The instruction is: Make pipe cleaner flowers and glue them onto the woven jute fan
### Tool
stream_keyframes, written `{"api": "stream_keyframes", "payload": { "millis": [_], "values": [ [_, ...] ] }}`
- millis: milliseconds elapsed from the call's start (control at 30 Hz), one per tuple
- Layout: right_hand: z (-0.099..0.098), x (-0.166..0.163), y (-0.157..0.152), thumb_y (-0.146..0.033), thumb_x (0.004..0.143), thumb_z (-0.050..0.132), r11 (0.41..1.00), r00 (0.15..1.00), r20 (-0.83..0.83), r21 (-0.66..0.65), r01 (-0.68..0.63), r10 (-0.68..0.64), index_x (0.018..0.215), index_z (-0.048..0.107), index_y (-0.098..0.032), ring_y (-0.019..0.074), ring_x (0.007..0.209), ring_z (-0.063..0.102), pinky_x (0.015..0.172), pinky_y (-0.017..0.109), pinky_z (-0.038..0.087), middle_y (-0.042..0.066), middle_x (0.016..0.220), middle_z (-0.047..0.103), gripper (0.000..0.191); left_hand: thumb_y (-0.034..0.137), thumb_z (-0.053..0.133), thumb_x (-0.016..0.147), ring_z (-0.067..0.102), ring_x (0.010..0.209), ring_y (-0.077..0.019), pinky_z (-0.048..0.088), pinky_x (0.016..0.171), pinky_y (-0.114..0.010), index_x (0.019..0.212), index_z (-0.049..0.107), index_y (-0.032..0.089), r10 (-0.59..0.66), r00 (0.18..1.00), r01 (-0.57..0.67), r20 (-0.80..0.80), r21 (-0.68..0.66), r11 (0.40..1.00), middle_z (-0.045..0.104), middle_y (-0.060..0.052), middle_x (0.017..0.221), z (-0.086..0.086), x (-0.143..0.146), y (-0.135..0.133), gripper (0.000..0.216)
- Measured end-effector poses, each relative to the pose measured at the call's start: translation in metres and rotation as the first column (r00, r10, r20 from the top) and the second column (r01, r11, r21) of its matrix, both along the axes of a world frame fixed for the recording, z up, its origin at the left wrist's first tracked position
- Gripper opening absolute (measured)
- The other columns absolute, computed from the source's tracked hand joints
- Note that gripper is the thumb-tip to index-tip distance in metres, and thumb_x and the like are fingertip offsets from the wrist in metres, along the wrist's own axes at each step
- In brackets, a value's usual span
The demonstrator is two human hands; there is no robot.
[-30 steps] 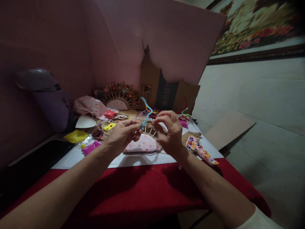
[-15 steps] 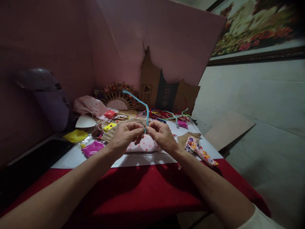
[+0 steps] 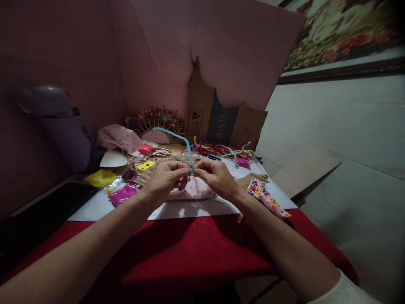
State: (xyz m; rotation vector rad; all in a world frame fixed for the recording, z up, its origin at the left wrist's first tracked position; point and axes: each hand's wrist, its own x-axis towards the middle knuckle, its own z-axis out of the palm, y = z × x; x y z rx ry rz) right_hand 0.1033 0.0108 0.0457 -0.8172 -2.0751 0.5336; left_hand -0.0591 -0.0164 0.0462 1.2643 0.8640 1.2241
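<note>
A light-blue pipe cleaner (image 3: 189,145) rises from between my fingertips and bends over to the left at its upper part. My left hand (image 3: 167,177) pinches its lower end from the left. From the right, my right hand (image 3: 217,175) pinches the same end, fingertips almost touching those of the left. Just behind and below them lies a fan-shaped piece of corrugated cardboard (image 3: 148,179) with a pink dotted covering (image 3: 191,190) along its near part. My hands hide some of it.
More pipe cleaners (image 3: 218,150) lie behind my hands. A finished-looking fan (image 3: 156,135) leans at the back left, near torn cardboard (image 3: 202,114). Yellow (image 3: 100,178) and magenta packets (image 3: 124,194) sit at left, flowered fabric (image 3: 268,198) at right. A red cloth (image 3: 190,253) covers the front.
The free end of the blue pipe cleaner has swung left and a little lower. Both hands stay nearly in place, still pinching its lower end.
</note>
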Motion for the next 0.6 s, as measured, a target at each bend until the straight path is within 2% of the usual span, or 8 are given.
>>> {"api": "stream_keyframes", "payload": {
  "millis": [133, 300, 467, 600],
  "values": [
    [-0.0052, -0.0047, -0.0022, -0.020, 0.081, 0.054, 0.996, 0.995, -0.079, 0.050, 0.068, -0.064, 0.083, 0.063, -0.016, 0.0110, 0.063, 0.053, 0.059, 0.023, 0.041, 0.001, 0.070, 0.062, 0.011, 0.018, 0.067, 0.066, 0.045, 0.041, -0.0060, 0.034, 0.041, -0.018, 0.060, 0.058, 0.011, 0.027, 0.995, -0.019, 0.100, -0.083, 0.996, 0.056, 0.000, 0.051, 0.0023, 0.0004, -0.0011, 0.013],
    [-0.0070, -0.0059, -0.0065, -0.016, 0.080, 0.053, 0.984, 0.998, -0.021, 0.169, 0.056, -0.054, 0.092, 0.065, -0.015, 0.0139, 0.070, 0.058, 0.064, 0.025, 0.044, 0.005, 0.079, 0.065, 0.016, 0.014, 0.065, 0.066, 0.045, 0.041, -0.0051, 0.035, 0.041, -0.017, 0.059, 0.056, 0.011, 0.064, 0.989, -0.050, 0.132, -0.105, 0.993, 0.055, 0.000, 0.051, 0.0024, 0.0002, -0.0020, 0.011],
    [-0.0081, -0.0068, -0.0068, -0.018, 0.082, 0.054, 0.962, 0.998, -0.015, 0.265, 0.066, -0.065, 0.089, 0.065, -0.016, 0.0151, 0.070, 0.059, 0.066, 0.026, 0.045, 0.005, 0.077, 0.066, 0.014, 0.013, 0.063, 0.068, 0.046, 0.042, -0.0048, 0.036, 0.042, -0.017, 0.061, 0.056, 0.011, 0.044, 0.989, -0.029, 0.140, -0.105, 0.994, 0.056, 0.000, 0.052, 0.0005, -0.0002, -0.0024, 0.010],
    [-0.0079, -0.0059, -0.0069, -0.015, 0.083, 0.050, 0.921, 0.998, 0.025, 0.386, 0.050, -0.065, 0.087, 0.064, -0.016, 0.0148, 0.070, 0.058, 0.067, 0.026, 0.045, 0.005, 0.076, 0.065, 0.014, 0.013, 0.064, 0.068, 0.047, 0.043, -0.0052, 0.036, 0.043, -0.017, 0.061, 0.055, 0.011, 0.041, 0.988, -0.024, 0.148, -0.117, 0.993, 0.057, 0.000, 0.053, -0.0007, -0.0003, -0.0023, 0.012]
  ]
}}
